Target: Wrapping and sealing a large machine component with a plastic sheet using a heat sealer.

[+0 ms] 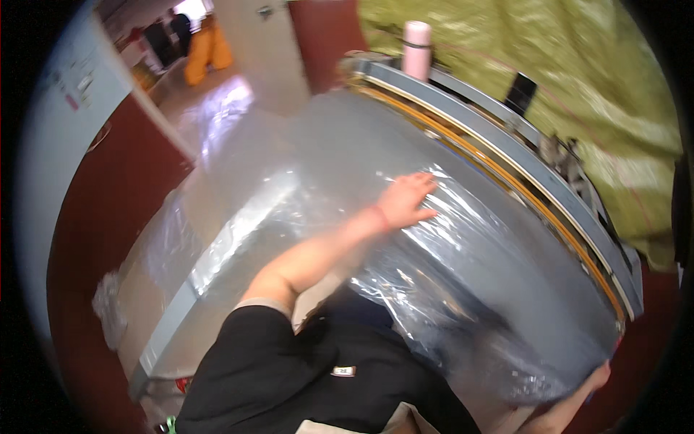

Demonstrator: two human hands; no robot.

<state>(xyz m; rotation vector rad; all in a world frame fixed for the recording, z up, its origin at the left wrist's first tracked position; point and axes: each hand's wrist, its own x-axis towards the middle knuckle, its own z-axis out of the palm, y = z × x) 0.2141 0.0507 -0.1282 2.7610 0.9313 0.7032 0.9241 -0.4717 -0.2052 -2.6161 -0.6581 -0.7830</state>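
Note:
My left hand [408, 201] lies flat, fingers spread, on a clear plastic sheet [463, 217] over the grey tabletop [347, 137]. The sheet is wrinkled and shiny, and it hangs over the near edge in front of my body. At the table's right end is my right hand [598, 377], small and blurred near the picture's rim. It is at the tabletop's near right corner, beside the sheet, and its fingers do not show well enough to tell whether they hold anything.
A long grey metal rail [499, 130] with an orange strip [470, 145] runs along the far edge. On it stand a pink bottle [416, 54] and a black phone-like slab [520, 94]. Behind hangs a yellow-green tarp [578, 65]. More plastic film [173, 235] drapes at left, near a doorway.

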